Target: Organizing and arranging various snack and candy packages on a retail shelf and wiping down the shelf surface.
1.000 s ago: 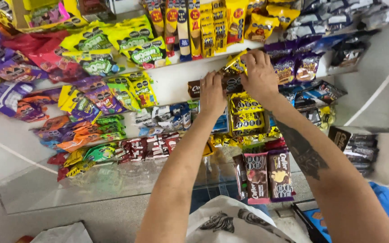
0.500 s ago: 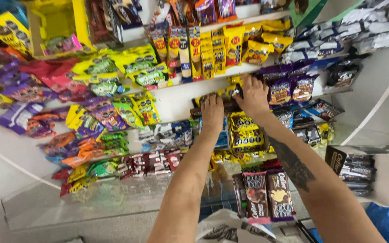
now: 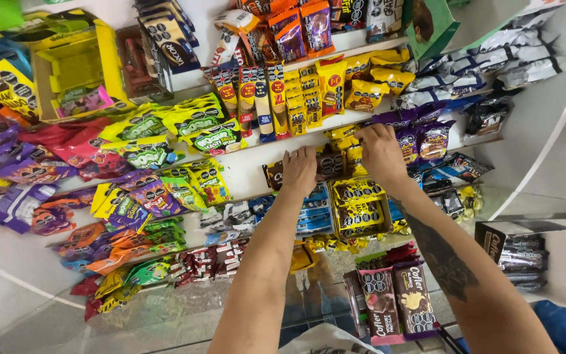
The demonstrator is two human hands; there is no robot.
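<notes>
From the head view I look down on both of my arms reaching away from me into a white candy display. My left hand (image 3: 301, 169) lies palm down with its fingers curled over the left part of a row of dark brown snack packets (image 3: 327, 164) on the middle shelf (image 3: 247, 172), gripping the top edge of that row. My right hand (image 3: 381, 152) sits just to the right, fingers bent down onto the same row where the brown packets meet some yellow packets (image 3: 352, 155); it is pressing or pinching them, though I cannot tell exactly which single packet it has hold of. So the brown packets are between my two hands, roughly at the centre of the shelving. Just nearer than my hands stands a tray of yellow-wrapped bars (image 3: 359, 208), with blue wrapped bars (image 3: 314, 213) to its left. Farther off, an upper shelf carries upright orange and yellow sachets (image 3: 276, 98). To the far left lies a yellow cardboard box (image 3: 73, 65), and purple bags (image 3: 14, 203) spread below it. Near me, two pink and brown chocolate bars (image 3: 397, 303) stand on the glass counter (image 3: 165, 314), and an open white box of dark bars (image 3: 525, 259) sits at the right.
</notes>
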